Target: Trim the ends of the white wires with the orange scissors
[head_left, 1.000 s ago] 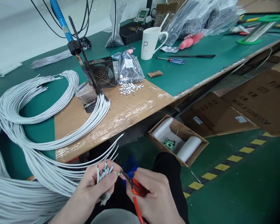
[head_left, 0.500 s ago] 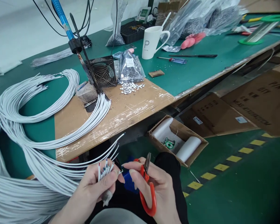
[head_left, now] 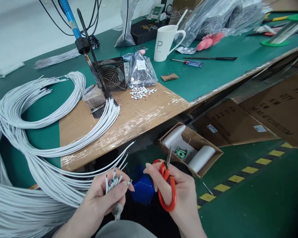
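Observation:
Several white cables are gripped in my left hand, their cut ends with small coloured cores pointing up. One cable end sticks out between the thumb and forefinger. In my right hand is a pair of scissors with red handles, looped over the fingers, blades pointing up and apart from the cables. The right thumb and forefinger reach toward the left hand without touching it. Large coils of white cable spread from the table down to my left side.
On the green table stand a blue-handled soldering iron, a small fan, a white mug, a bag of parts and a pile of small white pieces. An open cardboard box with white rolls sits below the edge.
My right hand has moved to the right and slightly up with the scissors, away from the left hand. The left hand keeps its grip on the cables. The view has shifted slightly.

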`<action>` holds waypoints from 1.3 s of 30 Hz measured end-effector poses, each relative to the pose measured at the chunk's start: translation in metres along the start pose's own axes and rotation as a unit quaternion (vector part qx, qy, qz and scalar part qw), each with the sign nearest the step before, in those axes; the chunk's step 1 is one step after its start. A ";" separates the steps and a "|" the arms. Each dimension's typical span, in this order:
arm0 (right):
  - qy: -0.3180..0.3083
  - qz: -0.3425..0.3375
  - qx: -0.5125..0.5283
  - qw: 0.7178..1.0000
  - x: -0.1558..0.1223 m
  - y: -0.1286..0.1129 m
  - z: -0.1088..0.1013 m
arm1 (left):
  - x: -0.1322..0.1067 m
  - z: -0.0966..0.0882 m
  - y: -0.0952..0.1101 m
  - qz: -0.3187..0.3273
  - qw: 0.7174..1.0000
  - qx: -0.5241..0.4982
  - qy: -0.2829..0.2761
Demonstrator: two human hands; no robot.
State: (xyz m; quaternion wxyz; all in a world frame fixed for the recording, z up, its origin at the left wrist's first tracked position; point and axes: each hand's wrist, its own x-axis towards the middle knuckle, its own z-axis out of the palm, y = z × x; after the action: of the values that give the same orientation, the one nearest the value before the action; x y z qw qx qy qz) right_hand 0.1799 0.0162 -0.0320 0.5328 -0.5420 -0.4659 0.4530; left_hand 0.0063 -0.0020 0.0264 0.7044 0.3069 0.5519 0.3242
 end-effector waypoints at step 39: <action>-0.094 -0.119 0.027 0.988 -0.014 -0.010 0.009 | 0.000 -0.003 -0.004 -0.023 1.000 0.001 0.012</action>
State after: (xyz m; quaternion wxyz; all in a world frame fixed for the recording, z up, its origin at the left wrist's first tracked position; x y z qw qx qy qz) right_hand 0.1687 0.0041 -0.0220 0.5514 -0.4233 -0.5628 0.4473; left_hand 0.0038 -0.0036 0.0227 0.7046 0.2909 0.5678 0.3107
